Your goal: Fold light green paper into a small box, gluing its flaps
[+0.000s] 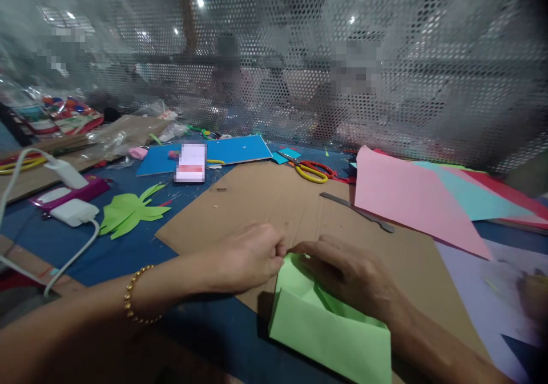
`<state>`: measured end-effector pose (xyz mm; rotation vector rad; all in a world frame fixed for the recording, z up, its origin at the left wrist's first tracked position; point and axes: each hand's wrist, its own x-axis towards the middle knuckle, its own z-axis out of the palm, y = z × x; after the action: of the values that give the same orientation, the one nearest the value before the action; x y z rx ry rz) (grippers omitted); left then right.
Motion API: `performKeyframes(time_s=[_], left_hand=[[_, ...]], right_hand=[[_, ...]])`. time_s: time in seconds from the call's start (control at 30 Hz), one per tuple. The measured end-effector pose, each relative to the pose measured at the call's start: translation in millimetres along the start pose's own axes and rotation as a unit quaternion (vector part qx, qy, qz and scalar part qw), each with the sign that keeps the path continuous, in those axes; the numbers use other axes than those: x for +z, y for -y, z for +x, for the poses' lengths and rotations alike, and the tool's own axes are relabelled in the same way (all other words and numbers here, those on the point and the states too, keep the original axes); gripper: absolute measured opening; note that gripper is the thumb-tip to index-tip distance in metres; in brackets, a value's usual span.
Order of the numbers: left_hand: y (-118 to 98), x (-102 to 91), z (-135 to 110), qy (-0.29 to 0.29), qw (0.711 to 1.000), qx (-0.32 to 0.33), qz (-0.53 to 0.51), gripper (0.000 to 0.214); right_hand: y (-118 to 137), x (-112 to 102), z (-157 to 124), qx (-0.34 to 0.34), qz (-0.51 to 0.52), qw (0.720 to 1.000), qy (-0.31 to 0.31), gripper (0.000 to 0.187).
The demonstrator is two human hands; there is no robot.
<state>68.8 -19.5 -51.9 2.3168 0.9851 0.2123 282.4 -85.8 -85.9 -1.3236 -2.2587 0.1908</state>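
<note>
our left hand (pixel 248 258) is curled up, fingertips pinching the top corner of the folded green paper (pixel 329 327). our right hand (pixel 351 275) lies flat-ish across that same paper, fingers pressing it down, not clamped round anything. the paper sits at the near edge of a brown cardboard sheet (pixel 265 201) on the blue desk (pixel 128 247). further back on the cardboard we see a metal strip (pixel 357 211), yellow-handled scissors (pixel 312 170) behind it, pink paper (pixel 406 201) to the right and a green leaf cutout (pixel 128 213) off left.
</note>
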Motion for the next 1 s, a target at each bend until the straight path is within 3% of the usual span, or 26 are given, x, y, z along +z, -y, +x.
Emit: performKeyframes(time_s=[0.17,0.67,1.0], left_hand=[[3,4.0,1,-0.001,1.000,0.013,-0.010,0.004],[0,10.0,0,-0.088,0.993,0.053,0.055,0.008],[-3,19.9,-4,-0.100,0.982,0.066,0.144,0.013]], right_hand=[[1,-1,0,-0.041,-0.029,0.999,-0.020,0.024],[-3,-1,-1,-0.114,-0.093,0.988,-0.051,0.031],[1,-3,-2,-0.109,-0.081,0.989,-0.051,0.025]])
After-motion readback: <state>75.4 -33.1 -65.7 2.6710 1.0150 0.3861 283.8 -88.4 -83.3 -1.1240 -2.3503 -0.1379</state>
